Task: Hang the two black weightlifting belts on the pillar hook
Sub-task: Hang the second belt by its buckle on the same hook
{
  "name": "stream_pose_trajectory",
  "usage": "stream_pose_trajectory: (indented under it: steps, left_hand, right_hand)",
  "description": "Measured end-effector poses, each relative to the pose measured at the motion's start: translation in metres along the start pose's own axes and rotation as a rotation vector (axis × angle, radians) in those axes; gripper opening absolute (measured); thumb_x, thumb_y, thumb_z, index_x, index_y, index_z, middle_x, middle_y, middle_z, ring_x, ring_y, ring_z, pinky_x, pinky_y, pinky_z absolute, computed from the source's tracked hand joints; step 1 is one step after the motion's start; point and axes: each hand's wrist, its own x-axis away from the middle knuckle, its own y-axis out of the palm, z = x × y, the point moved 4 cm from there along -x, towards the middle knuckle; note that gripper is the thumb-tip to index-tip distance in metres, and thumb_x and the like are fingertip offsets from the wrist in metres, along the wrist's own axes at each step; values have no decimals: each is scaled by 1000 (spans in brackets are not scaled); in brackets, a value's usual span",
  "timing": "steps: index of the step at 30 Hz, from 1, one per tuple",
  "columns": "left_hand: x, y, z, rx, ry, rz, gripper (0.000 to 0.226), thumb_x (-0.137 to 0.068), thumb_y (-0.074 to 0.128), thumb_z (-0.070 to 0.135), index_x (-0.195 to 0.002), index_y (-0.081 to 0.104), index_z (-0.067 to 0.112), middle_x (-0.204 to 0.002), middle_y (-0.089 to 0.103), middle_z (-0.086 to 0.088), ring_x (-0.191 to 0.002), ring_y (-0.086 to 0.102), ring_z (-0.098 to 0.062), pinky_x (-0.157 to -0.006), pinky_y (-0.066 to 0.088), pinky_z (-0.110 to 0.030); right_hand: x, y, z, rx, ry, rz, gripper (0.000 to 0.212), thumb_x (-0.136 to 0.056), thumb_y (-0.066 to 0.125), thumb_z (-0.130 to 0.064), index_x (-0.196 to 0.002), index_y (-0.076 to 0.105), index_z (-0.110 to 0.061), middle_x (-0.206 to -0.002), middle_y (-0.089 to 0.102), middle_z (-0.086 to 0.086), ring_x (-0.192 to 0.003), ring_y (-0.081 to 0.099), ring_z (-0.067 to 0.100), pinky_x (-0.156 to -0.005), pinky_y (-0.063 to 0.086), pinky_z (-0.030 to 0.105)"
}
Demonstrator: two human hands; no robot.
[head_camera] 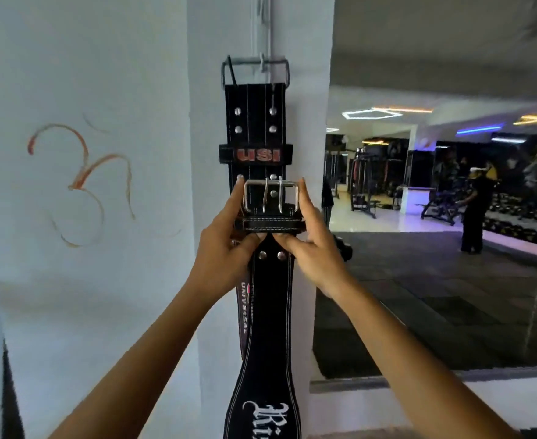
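Hands, left (pixel 226 245) and right (pixel 308 245), grip vertical belt (pixel 270 312), buckle (pixel 271 194) uppermost.

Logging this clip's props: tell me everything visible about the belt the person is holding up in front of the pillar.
The held belt is black, leather-looking, with pale stitching, silver rivets and white gothic lettering near its wide lower end. It hangs vertically before the USI belt. Its steel double-prong buckle is raised at the top, not yet on the hook. The left hand and right hand pinch it just below the buckle.
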Motion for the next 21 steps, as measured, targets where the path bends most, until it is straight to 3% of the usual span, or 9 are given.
stream_pose_trajectory:
  steps: [3, 5, 8, 11, 13, 16, 19, 21]
  left_hand:
    - [-53, -14, 30, -4, 61, 59, 75, -93, 61, 10, -151, 21, 35, -110, 56, 31, -96, 68, -10, -86, 58, -36]
    - [-90, -25, 46, 23, 64, 111, 75, -92, 61, 9, -146, 22, 44, -108, 59, 26, -97, 69, -15, -86, 57, -39]
    - [-149, -42, 61, 27, 31, 170, 76, -91, 60, 10, -150, 23, 39, -110, 64, 9, -102, 67, -20, -85, 58, -43]
    - [-202, -51, 72, 27, -50, 158, 75, -92, 57, 9, -153, 21, 33, -106, 64, -4, -86, 67, -15, -68, 62, -40]
    - [-235, -52, 78, 53, -132, 166, 74, -92, 55, 6, -152, 23, 33, -116, 60, -6, -78, 63, -10, -51, 59, -29]
    - [-278, -49, 85, 46, -190, 168, 69, -93, 49, 4, -151, 26, 32, -122, 55, -6, -78, 58, -10, -54, 56, -31]
    - [-304, -45, 79, 21, -235, 153, 42, -92, 42, 3, -130, 52, 20, -103, 57, -7, -74, 55, -17, -53, 53, -34]
    - [-314, -45, 72, -1, -236, 141, 39, -89, 41, 6, -125, 55, 15, -94, 58, -5, -74, 56, -19, -52, 54, -33]
  right_hand:
    - [-52, -20, -38, 6, -117, -2, 85, -94, 60, -8, -154, 5, -31, -124, 37, -3, -118, 43, 1, -90, 43, 10]
    - [-88, -31, -63, 24, -187, 6, 83, -94, 60, -7, -154, 7, -29, -130, 42, 0, -120, 45, 6, -98, 46, 20]
    - [-145, -42, -95, 92, -237, 60, 79, -94, 61, -11, -155, 12, -26, -119, 50, -5, -110, 51, 7, -93, 44, 12]
    - [-193, -51, -116, 158, -240, 118, 74, -95, 59, -21, -155, 17, -23, -114, 61, 3, -129, 45, 29, -115, 30, 37]
    - [-221, -57, -124, 181, -203, 139, 69, -97, 55, -24, -155, 17, -22, -127, 61, 10, -138, 30, 31, -116, 20, 41]
    - [-259, -60, -129, 183, -161, 161, 68, -98, 52, -27, -155, 15, -27, -140, 51, 14, -142, 14, 33, -112, 21, 47]
    - [-285, -58, -124, 197, -135, 172, 69, -95, 52, -24, -154, 17, -28, -144, 41, 21, -141, 14, 34, -114, 23, 53]
    - [-294, -58, -119, 220, -153, 193, 69, -93, 52, -27, -154, 19, -29, -143, 43, 17, -139, 16, 34, -112, 25, 55]
